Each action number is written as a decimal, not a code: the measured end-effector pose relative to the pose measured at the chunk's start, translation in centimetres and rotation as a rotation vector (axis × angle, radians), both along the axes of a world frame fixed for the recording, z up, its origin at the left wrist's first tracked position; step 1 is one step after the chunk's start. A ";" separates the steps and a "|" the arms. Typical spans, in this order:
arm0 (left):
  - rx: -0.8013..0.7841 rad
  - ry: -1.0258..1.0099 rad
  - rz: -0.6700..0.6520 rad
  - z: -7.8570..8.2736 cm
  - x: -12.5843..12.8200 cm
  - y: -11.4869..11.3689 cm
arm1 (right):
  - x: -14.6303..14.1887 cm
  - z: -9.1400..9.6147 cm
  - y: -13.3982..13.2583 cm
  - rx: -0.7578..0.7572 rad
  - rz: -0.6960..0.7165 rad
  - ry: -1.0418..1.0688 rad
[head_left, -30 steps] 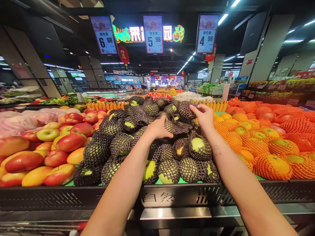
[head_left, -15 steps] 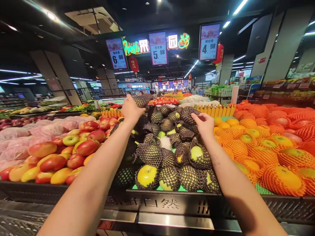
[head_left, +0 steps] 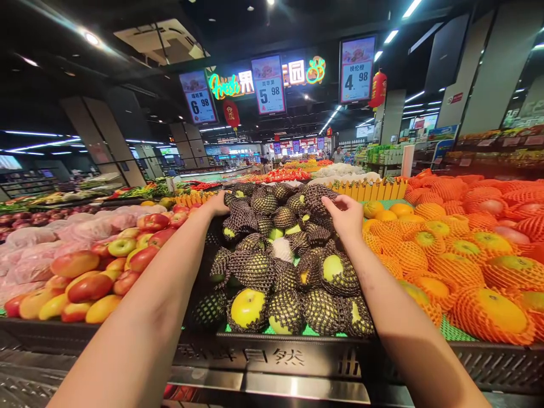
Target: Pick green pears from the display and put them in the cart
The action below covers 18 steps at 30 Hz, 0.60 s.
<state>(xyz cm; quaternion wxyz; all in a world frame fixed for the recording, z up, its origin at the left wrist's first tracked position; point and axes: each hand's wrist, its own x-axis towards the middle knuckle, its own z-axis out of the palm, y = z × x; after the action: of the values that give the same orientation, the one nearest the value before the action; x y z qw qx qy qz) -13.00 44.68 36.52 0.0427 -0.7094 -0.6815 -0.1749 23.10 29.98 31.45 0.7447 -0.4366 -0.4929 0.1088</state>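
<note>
Green apples (head_left: 249, 309) in black foam nets fill the display bin in front of me. At the far left of the pile, my left hand (head_left: 216, 206) is closed against a netted apple (head_left: 238, 196), with its fingertips partly hidden. Over at the far right, my right hand (head_left: 346, 216) grips another netted apple (head_left: 319, 197), its thumb on the near side and its fingers curled behind. One apple in a white net (head_left: 282, 249) lies mid-pile. Some apples show bare yellow-green skin through their nets.
Red and yellow apples (head_left: 90, 287) lie to the left, beside pink-wrapped fruit (head_left: 34, 258). Oranges in orange nets (head_left: 457, 272) fill the right side. A dark bin edge (head_left: 293, 343) runs along the front. A low yellow picket fence (head_left: 369, 191) stands behind, and price screens (head_left: 268, 85) hang above.
My left hand has come down and slightly left, bringing the raised netted apple to the back left of the pile. The right hand stays at the same netted apple.
</note>
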 end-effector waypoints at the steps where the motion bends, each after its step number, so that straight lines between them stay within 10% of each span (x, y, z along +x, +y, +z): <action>1: -0.001 0.003 0.009 0.0 0.0 -0.2 | 0.0 0.0 -0.1 -0.004 0.003 0.003; 6: 0.129 -0.008 0.103 0.6 0.8 -2.4 | -0.1 0.1 -0.4 -0.001 0.007 0.008; 10: 0.594 -0.290 0.204 2.7 3.9 -5.3 | -0.1 0.1 -0.3 0.005 -0.020 -0.010; 14: 0.836 -0.312 -0.028 4.5 8.7 -9.0 | 0.0 0.2 -0.1 0.002 -0.009 0.000; 18: 0.540 -0.080 -0.332 2.4 13.7 -13.2 | 0.1 0.1 0.0 0.002 0.001 0.020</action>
<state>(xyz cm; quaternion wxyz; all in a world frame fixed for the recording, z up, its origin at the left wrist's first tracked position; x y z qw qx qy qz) 0.68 31.51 38.94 0.1733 -0.7664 -0.4866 -0.3818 23.18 29.96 31.57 0.7501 -0.4346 -0.4856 0.1130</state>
